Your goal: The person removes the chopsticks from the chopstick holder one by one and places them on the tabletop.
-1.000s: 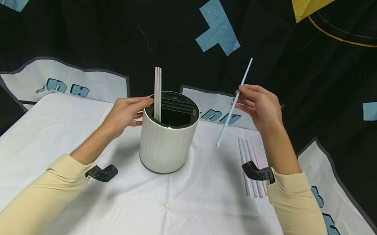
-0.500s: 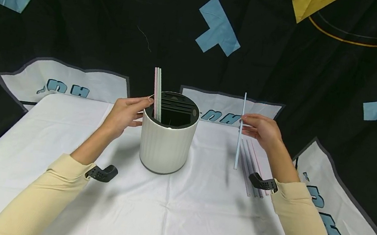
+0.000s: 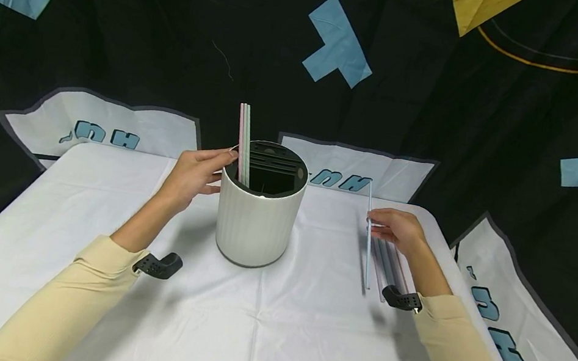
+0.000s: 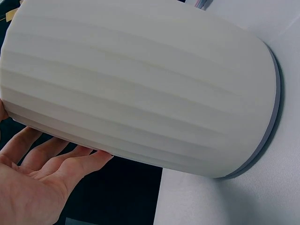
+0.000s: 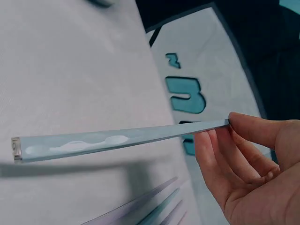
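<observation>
My right hand (image 3: 398,230) pinched a pale blue straw (image 3: 367,241) between thumb and fingertips (image 5: 220,140), holding it low over the right side of the white tablecloth (image 3: 268,326), its near end just above the cloth and close beside the loose straws (image 3: 390,266) lying there. My left hand (image 3: 192,176) rested with relaxed fingers against the left wall of the ribbed white holder (image 3: 258,216), near its rim, gripping nothing but steadying it; the left wrist view showed my fingers (image 4: 56,161) lying straight along the ribbing.

The straw looked thin and light, so I judged a gentle pinch near its middle was enough; squeezing harder would have risked bending it. To handle it well I needed to keep it parallel to the loose straws and avoid sweeping my wrist across them, since they lay right under my forearm and could roll or scatter.

Three straws (image 3: 243,143), pink and pale green, stood upright at the far left of the holder's dark slotted insert (image 3: 270,172), beside my left fingertips. The holder stood at the middle of the table, well apart from the straw in my right hand. A dark backdrop (image 3: 176,35) with blue and yellow patches hung behind the table. Nothing stood between my right hand and the holder.
</observation>
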